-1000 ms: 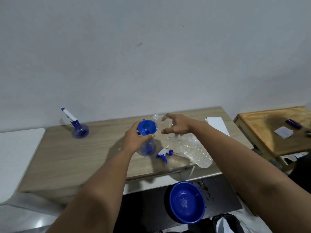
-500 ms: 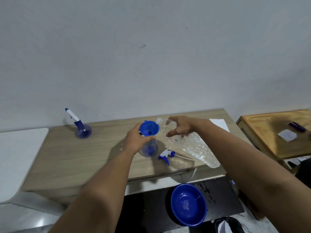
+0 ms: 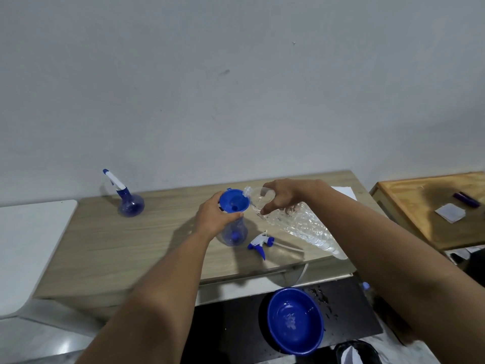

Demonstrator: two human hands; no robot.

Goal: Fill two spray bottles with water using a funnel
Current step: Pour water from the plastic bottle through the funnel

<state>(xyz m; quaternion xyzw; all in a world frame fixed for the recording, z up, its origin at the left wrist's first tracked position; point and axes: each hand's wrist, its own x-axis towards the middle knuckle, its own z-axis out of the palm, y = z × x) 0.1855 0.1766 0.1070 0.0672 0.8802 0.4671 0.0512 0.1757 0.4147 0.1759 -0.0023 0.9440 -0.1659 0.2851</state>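
Head view: right hand [image 3: 282,195] grips water bottle [image 3: 296,224]; left hand [image 3: 214,218] holds funnel [image 3: 233,202].

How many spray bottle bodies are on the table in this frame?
2. One capped spray bottle stands at the far left of the table; one open spray bottle sits mid-table under the funnel, steadied by the left hand.

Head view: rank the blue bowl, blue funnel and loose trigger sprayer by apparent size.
1. Blue bowl, though it sits nearest the camera.
2. Blue funnel.
3. Loose trigger sprayer, only slightly smaller looking than the funnel.
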